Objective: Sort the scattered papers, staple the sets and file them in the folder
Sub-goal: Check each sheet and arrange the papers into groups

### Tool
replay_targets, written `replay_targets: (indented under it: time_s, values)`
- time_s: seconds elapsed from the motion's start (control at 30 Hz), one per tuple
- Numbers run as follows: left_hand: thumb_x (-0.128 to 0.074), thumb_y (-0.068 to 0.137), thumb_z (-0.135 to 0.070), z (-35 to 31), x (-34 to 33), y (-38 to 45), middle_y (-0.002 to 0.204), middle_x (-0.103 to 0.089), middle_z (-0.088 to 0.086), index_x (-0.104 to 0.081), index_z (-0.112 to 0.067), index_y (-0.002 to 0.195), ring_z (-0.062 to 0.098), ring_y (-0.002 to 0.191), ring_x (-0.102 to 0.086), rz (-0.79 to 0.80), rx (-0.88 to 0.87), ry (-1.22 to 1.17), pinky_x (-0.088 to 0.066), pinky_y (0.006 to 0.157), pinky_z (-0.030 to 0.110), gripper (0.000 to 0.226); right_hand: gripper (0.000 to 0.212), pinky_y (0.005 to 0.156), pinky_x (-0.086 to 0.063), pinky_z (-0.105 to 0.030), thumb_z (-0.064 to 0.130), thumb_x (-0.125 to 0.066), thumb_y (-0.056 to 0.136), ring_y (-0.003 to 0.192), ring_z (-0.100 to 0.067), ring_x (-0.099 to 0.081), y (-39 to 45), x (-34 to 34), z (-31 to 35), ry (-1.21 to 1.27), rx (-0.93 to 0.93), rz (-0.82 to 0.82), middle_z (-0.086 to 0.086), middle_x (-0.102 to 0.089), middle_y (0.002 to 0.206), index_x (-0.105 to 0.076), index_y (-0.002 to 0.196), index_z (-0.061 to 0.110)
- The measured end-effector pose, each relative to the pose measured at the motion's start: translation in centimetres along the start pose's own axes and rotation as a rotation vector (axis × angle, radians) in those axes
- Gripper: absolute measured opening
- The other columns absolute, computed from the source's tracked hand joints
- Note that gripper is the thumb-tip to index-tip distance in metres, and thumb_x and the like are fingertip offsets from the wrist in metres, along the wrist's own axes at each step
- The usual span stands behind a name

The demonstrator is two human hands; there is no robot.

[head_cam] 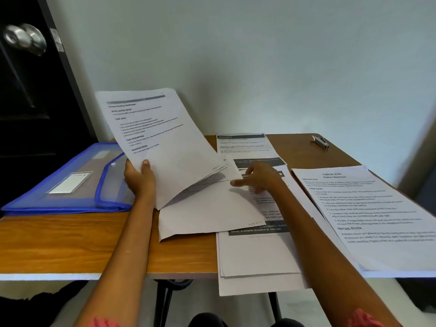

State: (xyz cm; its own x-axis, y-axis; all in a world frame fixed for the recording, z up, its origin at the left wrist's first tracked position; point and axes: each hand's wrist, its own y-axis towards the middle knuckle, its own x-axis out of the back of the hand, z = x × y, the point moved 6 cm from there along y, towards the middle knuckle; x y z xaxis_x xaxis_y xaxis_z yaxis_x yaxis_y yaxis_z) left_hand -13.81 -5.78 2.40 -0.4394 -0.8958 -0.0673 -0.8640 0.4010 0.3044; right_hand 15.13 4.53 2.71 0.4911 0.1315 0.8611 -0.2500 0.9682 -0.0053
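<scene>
My left hand (139, 178) grips the lower left edge of a set of printed sheets (162, 138), which is lifted and tilted up off the table. My right hand (258, 177) hovers over the papers beneath, fingers apart and pointing left near a loose sheet (207, 211) lying under the raised set. More printed pages (254, 256) lie stacked below, some hanging over the table's front edge. A separate set (368, 213) lies at the right. A blue transparent folder (70, 182) lies at the left, flap shut. A small stapler (320, 142) sits at the far right corner.
The wooden table (70, 244) stands against a pale wall. A dark door with a metal knob (26, 38) is at the far left. Another page with a dark header (243, 145) lies at the back middle. Table legs and floor show below the front edge.
</scene>
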Motion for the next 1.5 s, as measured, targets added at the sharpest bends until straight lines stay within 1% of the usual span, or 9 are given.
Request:
replay_targets:
  time_s: [0.2,0.3,0.47,0.57,0.77,0.97,1.2,1.3,1.5]
  values:
    - [-0.05,0.094,-0.009,0.2,-0.5,0.0,0.133,-0.052,0.011,-0.045,-0.008,0.133,0.025,0.122,-0.05,0.066,0.063,-0.148,-0.043,0.102,0.039,0.039,0.066,0.081,-0.054,-0.031,0.03,-0.079,0.071,0.074,-0.016,-0.06,-0.1,-0.9,0.8,0.111,0.048,0.072,-0.009,-0.054,0.124,-0.05,0.127,0.012]
    - [-0.051,0.094,-0.011,0.5,-0.9,0.0,0.133,-0.053,0.009,-0.045,-0.01,0.136,0.025,0.121,-0.051,0.125,0.102,-0.186,-0.043,0.102,0.042,0.042,0.056,0.082,-0.055,-0.037,0.03,-0.072,0.079,0.089,-0.025,-0.066,0.3,0.2,0.8,0.518,0.096,-0.023,-0.015,-0.061,0.118,-0.051,0.124,0.003]
    - [-0.051,0.094,-0.011,-0.1,-1.9,-0.9,0.132,-0.053,0.009,-0.044,-0.011,0.136,0.023,0.12,-0.051,0.219,0.058,-0.199,-0.044,0.101,0.04,0.042,0.029,0.082,-0.057,-0.035,-0.006,-0.049,0.09,0.089,-0.022,-0.068,-0.8,0.4,3.1,1.177,0.194,0.233,-0.009,-0.069,0.099,-0.058,0.115,0.006]
    - [-0.05,0.094,-0.007,-0.2,-2.0,-1.2,0.133,-0.052,0.009,-0.044,-0.01,0.134,0.023,0.12,-0.05,0.229,0.044,-0.215,-0.043,0.101,0.039,0.041,0.022,0.076,-0.058,-0.033,0.011,-0.045,0.097,0.086,-0.022,-0.068,-0.6,0.7,3.1,1.353,0.191,0.253,-0.01,-0.07,0.092,-0.06,0.112,0.005]
    - [-0.05,0.094,-0.008,0.3,-2.6,-1.3,0.128,-0.054,0.006,-0.046,-0.012,0.134,0.023,0.117,-0.052,0.294,0.145,-0.242,-0.045,0.096,0.036,0.04,0.021,0.059,-0.056,-0.023,0.002,-0.061,0.086,0.072,-0.012,-0.069,0.0,0.3,2.1,1.227,0.16,0.247,-0.003,-0.072,0.082,-0.062,0.107,0.0]
    - [-0.049,0.095,-0.007,0.9,-3.2,-2.0,0.121,-0.057,0.008,-0.051,-0.006,0.129,0.02,0.104,-0.054,0.368,0.222,-0.198,-0.045,0.087,0.031,0.034,0.023,0.068,-0.058,-0.03,0.032,-0.068,0.081,0.076,-0.016,-0.068,0.3,0.5,1.2,1.035,0.106,0.091,-0.003,-0.071,0.085,-0.068,0.087,0.01]
    - [-0.05,0.093,-0.002,0.9,-2.8,-1.4,0.124,-0.056,0.008,-0.049,-0.006,0.131,0.02,0.11,-0.053,0.33,0.203,-0.249,-0.044,0.09,0.03,0.038,0.014,0.068,-0.057,-0.028,0.003,-0.063,0.085,0.079,-0.019,-0.069,0.6,0.7,0.4,1.009,0.128,0.226,-0.005,-0.073,0.086,-0.066,0.099,0.004]
    - [-0.05,0.094,-0.003,1.0,-3.1,-1.6,0.126,-0.056,0.01,-0.049,-0.005,0.131,0.022,0.11,-0.054,0.365,0.218,-0.245,-0.045,0.091,0.032,0.037,0.016,0.072,-0.057,-0.028,0.007,-0.072,0.077,0.08,-0.022,-0.065,0.5,1.0,0.1,1.014,0.113,0.18,-0.009,-0.07,0.088,-0.066,0.091,0.002]
    - [-0.05,0.093,-0.001,1.2,-2.4,-1.0,0.129,-0.055,0.013,-0.048,-0.003,0.131,0.027,0.117,-0.052,0.271,0.179,-0.228,-0.044,0.094,0.034,0.038,0.019,0.056,-0.054,-0.02,0.014,-0.077,0.072,0.063,-0.012,-0.062,0.3,0.9,-0.1,0.968,0.067,0.113,-0.004,-0.065,0.07,-0.059,0.069,0.01]
